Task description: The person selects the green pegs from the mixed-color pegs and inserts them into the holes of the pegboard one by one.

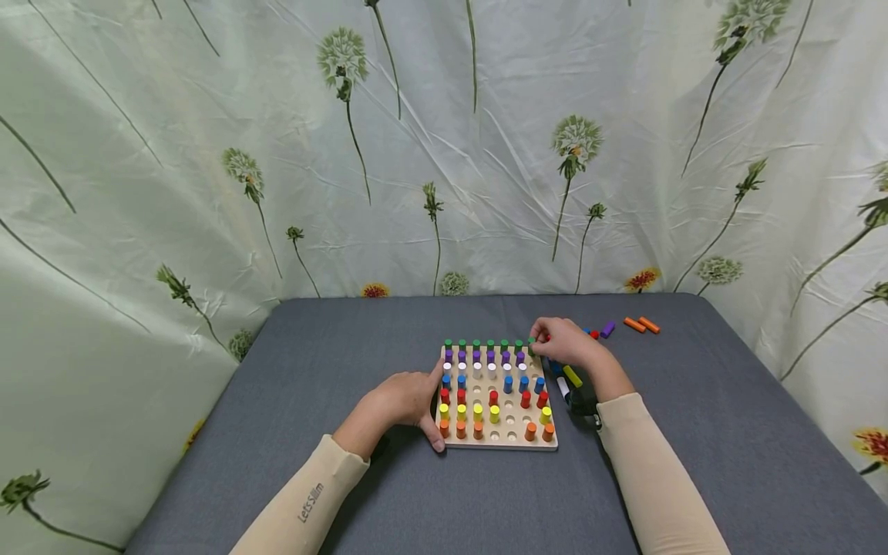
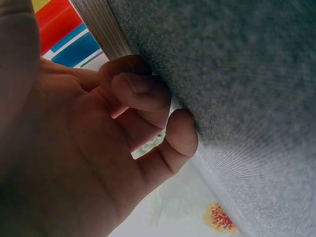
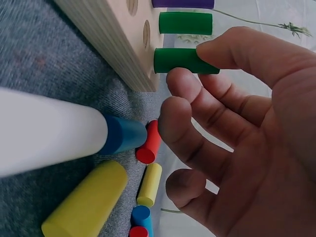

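Note:
A wooden pegboard [image 1: 502,445] holds rows of coloured pegs: green at the back, then purple, white, blue, red, yellow and orange toward the front. Bare holes show among the rows. My right hand [image 1: 565,339] pinches a green peg [image 3: 182,60] between thumb and fingers at the back right corner; the peg's base meets the board's face. Along the board's left side rests my left hand [image 1: 405,397], thumb stretched to the front left corner and index finger along the edge. In the left wrist view its other fingers [image 2: 148,94] bend beside the board's edge.
Loose pegs lie right of the board, among them a yellow peg [image 1: 573,376] and a white peg [image 1: 563,387]. Farther back are a purple peg [image 1: 607,329] and two orange pegs [image 1: 634,324]. A floral curtain [image 1: 416,154] hangs behind the grey table [image 1: 430,509].

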`<state>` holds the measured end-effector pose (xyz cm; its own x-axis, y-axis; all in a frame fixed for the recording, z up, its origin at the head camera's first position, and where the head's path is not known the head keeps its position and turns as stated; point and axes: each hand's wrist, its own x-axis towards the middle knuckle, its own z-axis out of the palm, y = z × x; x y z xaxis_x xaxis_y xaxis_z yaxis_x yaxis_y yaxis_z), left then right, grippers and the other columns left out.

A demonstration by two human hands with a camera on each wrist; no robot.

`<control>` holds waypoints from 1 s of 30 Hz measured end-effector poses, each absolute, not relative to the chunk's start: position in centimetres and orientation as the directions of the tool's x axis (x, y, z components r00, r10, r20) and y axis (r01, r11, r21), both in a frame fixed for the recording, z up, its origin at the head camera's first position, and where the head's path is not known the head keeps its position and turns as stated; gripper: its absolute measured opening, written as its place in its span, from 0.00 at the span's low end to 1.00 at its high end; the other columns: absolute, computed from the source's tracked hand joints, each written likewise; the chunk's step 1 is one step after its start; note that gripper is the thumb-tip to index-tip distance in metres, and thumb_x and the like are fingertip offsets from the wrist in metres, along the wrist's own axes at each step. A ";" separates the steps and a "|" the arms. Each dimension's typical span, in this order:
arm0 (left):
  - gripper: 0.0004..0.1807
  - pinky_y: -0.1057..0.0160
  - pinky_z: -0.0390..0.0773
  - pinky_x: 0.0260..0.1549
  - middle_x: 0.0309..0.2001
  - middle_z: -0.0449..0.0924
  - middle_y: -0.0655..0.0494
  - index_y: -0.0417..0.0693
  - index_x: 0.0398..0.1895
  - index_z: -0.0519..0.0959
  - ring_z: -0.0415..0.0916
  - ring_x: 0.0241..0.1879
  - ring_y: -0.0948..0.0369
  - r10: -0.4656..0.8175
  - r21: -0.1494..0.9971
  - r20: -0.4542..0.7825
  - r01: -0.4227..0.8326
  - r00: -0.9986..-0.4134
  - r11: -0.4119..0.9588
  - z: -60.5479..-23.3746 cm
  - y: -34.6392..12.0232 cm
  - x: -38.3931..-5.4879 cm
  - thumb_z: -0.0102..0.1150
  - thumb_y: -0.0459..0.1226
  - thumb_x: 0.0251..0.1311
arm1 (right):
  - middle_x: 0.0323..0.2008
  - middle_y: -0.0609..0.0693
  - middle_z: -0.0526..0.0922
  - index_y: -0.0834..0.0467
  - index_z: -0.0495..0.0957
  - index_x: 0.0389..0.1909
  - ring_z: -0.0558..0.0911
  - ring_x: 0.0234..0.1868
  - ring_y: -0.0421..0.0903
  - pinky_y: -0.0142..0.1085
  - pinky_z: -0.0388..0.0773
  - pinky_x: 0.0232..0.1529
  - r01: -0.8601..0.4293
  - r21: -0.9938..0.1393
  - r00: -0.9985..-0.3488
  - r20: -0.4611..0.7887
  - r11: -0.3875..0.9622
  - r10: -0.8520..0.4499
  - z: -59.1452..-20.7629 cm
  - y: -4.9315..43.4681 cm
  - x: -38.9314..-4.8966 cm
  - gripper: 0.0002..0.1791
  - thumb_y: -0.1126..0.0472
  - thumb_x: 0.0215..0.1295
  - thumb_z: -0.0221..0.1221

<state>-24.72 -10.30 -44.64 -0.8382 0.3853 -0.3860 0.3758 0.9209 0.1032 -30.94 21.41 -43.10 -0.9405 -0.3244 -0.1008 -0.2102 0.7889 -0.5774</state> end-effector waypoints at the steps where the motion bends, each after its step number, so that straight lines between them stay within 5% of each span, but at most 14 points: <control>1: 0.84 0.49 0.74 0.72 0.75 0.74 0.45 0.46 0.88 0.42 0.77 0.70 0.50 0.385 0.101 -0.386 0.377 -0.838 0.921 -44.6 -10.3 -24.7 0.82 0.71 0.34 | 0.37 0.54 0.82 0.62 0.78 0.47 0.75 0.29 0.45 0.36 0.73 0.33 -0.206 -0.580 -0.940 -0.105 0.788 -0.324 -43.1 21.4 -30.9 0.08 0.62 0.72 0.61; 30: 0.85 0.49 0.75 0.71 0.74 0.75 0.45 0.47 0.88 0.41 0.78 0.68 0.51 0.389 0.106 -0.385 0.378 -0.837 0.920 -44.7 -10.3 -24.8 0.81 0.72 0.34 | 0.41 0.57 0.83 0.63 0.78 0.49 0.80 0.31 0.46 0.37 0.78 0.36 -0.212 -0.596 -0.947 -0.072 0.775 -0.315 -41.4 22.4 -30.3 0.10 0.59 0.76 0.60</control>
